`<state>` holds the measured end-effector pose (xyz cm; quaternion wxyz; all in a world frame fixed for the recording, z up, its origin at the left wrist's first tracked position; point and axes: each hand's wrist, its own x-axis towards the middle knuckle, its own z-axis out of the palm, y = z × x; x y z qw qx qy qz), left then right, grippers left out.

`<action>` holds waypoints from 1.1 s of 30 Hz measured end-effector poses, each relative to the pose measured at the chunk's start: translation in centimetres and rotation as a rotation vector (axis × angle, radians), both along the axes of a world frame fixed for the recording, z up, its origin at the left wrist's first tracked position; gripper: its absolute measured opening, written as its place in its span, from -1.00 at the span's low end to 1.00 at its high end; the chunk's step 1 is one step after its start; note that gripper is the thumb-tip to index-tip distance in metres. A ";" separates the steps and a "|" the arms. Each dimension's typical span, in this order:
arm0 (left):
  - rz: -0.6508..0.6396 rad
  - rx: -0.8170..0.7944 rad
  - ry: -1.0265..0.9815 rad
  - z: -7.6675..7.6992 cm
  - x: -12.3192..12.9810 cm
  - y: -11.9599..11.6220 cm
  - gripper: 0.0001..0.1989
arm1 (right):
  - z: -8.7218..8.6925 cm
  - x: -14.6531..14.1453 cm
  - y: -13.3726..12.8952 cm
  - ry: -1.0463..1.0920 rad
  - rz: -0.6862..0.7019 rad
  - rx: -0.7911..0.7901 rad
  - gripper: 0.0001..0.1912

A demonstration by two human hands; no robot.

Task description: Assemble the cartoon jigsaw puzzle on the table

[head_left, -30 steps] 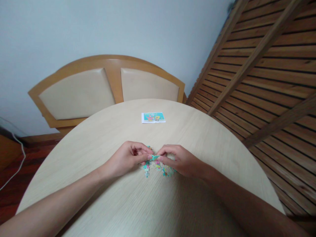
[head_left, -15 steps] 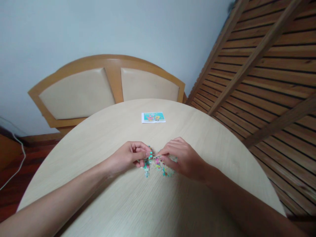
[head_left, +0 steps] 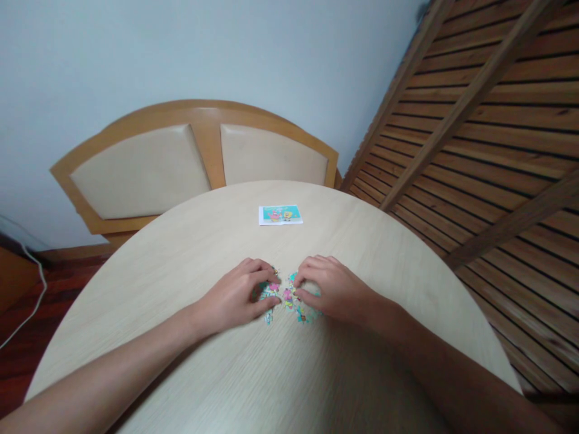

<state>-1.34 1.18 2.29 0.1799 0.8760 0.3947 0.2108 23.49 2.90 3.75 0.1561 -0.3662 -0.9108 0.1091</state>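
Small jigsaw pieces (head_left: 288, 296) in turquoise, pink and yellow lie in a loose cluster on the round wooden table (head_left: 217, 386). On the left of the cluster rests my left hand (head_left: 242, 292), thumb and fingers apart around a few pieces, with nothing seen gripped. Across from it my right hand (head_left: 335, 289) hovers low at the cluster's right side. Its thumb and forefinger are spread, and no piece shows between them. Some pieces are partly hidden beneath both hands.
A card with a cartoon picture (head_left: 282, 214) lies farther back on the table. Behind stands a wooden headboard (head_left: 212, 144) with cream panels against the wall. Slatted wood (head_left: 488, 132) leans at the right. A white cable (head_left: 41, 283) hangs at the left.
My left hand has let go of a turquoise piece and my right of a thin piece. The fingers of both hands have parted and lowered toward the cluster.
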 end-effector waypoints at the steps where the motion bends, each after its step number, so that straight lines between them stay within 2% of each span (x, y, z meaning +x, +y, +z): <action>1: -0.023 0.012 0.020 0.0 0.1 -0.1 -0.72 | -0.1 -0.2 -0.3 -0.005 0.021 -0.012 -0.94; 5: -0.044 0.048 0.073 -0.2 0.2 -0.3 -0.67 | -0.6 -0.8 -0.9 -0.028 0.031 -0.043 -0.84; 8: -0.019 0.042 0.087 -0.4 0.1 -0.3 -0.73 | -1.0 -0.9 -0.9 -0.014 0.018 -0.063 -0.71; 12: -0.003 0.037 0.096 -0.6 0.1 -0.3 -0.78 | -1.4 -0.9 -0.9 -0.002 0.018 -0.075 -0.63; 19: -0.042 0.048 0.082 -0.4 0.5 -0.6 -0.75 | -1.4 -0.8 -1.0 0.047 0.016 -0.123 -0.68; 25: -0.057 0.043 0.095 -0.6 0.7 -0.7 -0.75 | -1.4 -0.5 -1.1 0.072 0.007 -0.231 -0.60; 33: -0.071 0.034 0.086 -0.5 0.7 -0.8 -0.75 | -0.8 -0.5 -1.1 0.088 0.047 -0.248 -0.63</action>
